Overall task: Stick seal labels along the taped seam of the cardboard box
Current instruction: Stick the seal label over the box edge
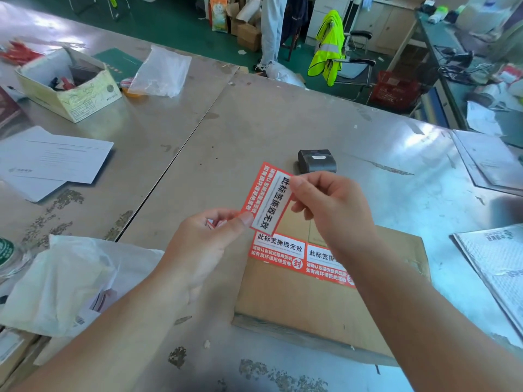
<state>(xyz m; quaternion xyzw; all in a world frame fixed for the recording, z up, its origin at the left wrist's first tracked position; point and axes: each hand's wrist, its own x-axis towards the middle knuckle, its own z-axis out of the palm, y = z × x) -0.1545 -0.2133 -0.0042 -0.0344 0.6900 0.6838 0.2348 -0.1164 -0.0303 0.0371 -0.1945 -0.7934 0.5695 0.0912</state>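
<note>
I see the cardboard box [308, 301] lying flat on the metal surface [283, 120], and I take it as my landmark. Two red and white seal labels are already stuck side by side across its top: the first stuck label [278, 251] near the box's left edge, the second stuck label [325, 264] touching it on the right and partly hidden behind my right forearm.

Above the box's far left corner I hold a loose seal label [267, 200] in the air, tilted, between both hands. My left hand [203, 244] is closed in a pinch on the label's lower corner, thumb on top; a bit of red and white paper shows inside that hand, though I cannot tell what it is. My right hand [325, 205] is closed in a pinch on the label's upper right edge with thumb and forefinger, the other fingers curled.

Just beyond the box sits a small dark label printer [317, 161]. Left of the box lies a crumpled white plastic bag [70, 284]. Well beyond the box to the left are white envelopes [56, 159], an open carton [68, 83] of odds and ends, and a clear plastic bag [161, 72]. Right of the box lies a grey padded mailer [498, 258]. Far beyond the surface a yellow safety vest [328, 46] hangs on a chair.
</note>
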